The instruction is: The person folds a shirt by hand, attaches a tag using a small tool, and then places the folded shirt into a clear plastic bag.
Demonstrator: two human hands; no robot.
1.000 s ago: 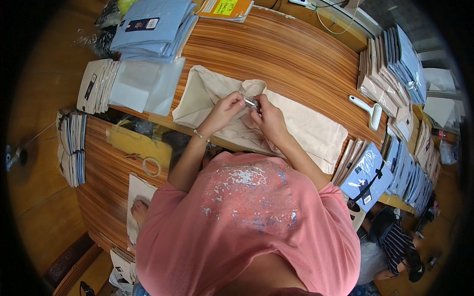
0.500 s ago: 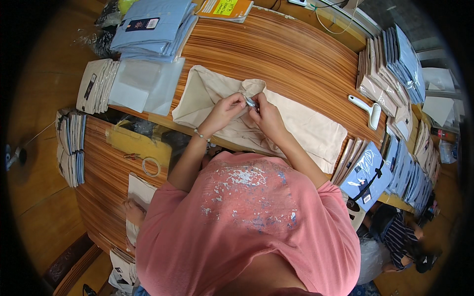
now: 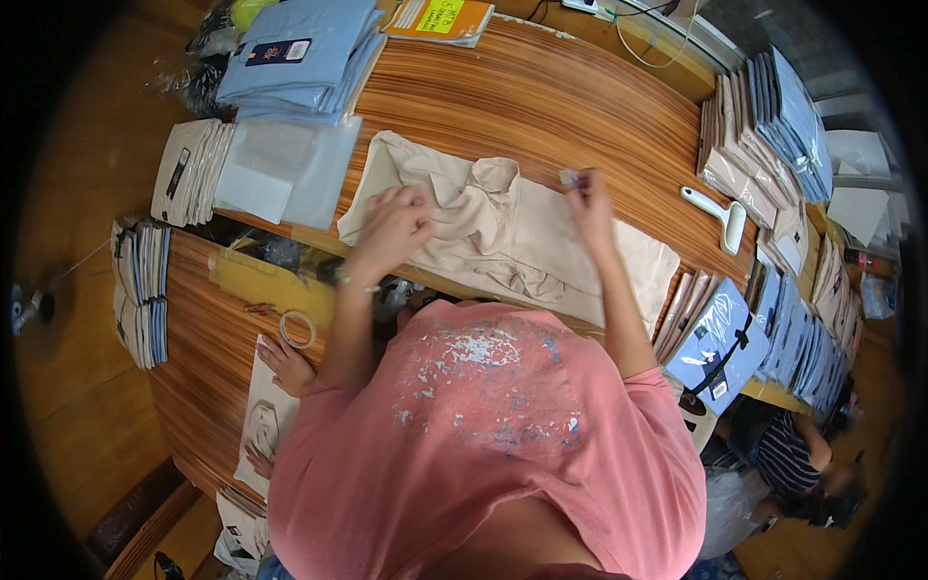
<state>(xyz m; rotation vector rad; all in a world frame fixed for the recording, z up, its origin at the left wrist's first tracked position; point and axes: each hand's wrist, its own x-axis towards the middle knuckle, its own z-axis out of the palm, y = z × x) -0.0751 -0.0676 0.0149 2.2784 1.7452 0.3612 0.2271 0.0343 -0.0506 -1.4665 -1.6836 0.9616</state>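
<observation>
A beige garment [image 3: 459, 208], probably a shirt, lies spread across the striped wooden table in front of me, its collar part rumpled and its right half flat. My left hand [image 3: 391, 232] is over the garment's left part, its fingers loosely bent and smeared by motion; whether it grips cloth cannot be told. Over the far edge of the garment, my right hand [image 3: 593, 208] pinches a small shiny, whitish-blue piece [image 3: 571, 179], perhaps plastic, whose exact kind is too blurred to make out.
A white-handled lint roller [image 3: 717, 215] lies to the right. Folded shirts [image 3: 295, 53] are stacked back left; bagged shirts [image 3: 715, 338] stand at the right. Clear plastic sleeves [image 3: 280, 164] lie left. Another person's hands [image 3: 283, 365] work on cloth beside a tape roll [image 3: 298, 330].
My hands have parted from the collar: the left moved left, the right moved right with the small shiny piece. At lower left, the other person's hands now spread over the cloth.
</observation>
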